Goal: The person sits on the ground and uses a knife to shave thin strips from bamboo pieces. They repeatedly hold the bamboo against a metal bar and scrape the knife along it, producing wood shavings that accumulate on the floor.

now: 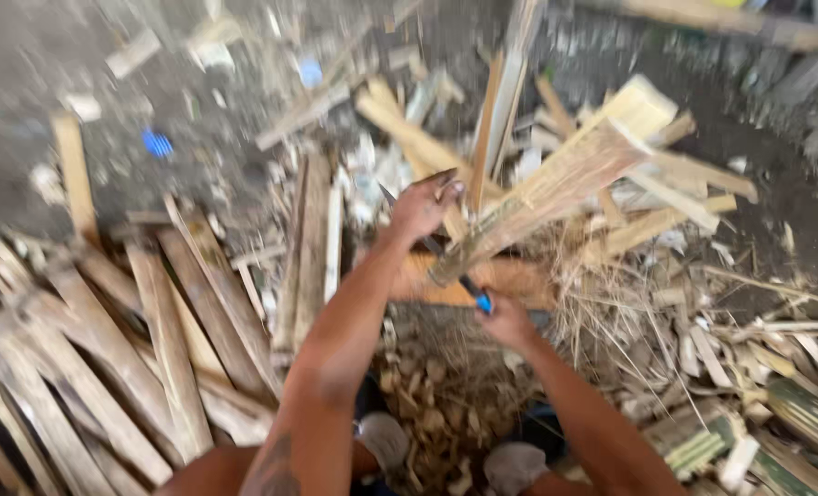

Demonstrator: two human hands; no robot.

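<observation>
Everywhere, bamboo slats [165, 340] on dirt ground [197, 101]

Left hand [424, 209] raised, fingers curled; right hand [507, 321] lower, fisted.

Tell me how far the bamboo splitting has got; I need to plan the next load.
Done: a stack of split slats lies by the left arm. In hand: the left hand steadies a bamboo piece while the right hand holds a blue-handled knife against it. Left: that piece and, apparently, greenish lengths at right.
</observation>
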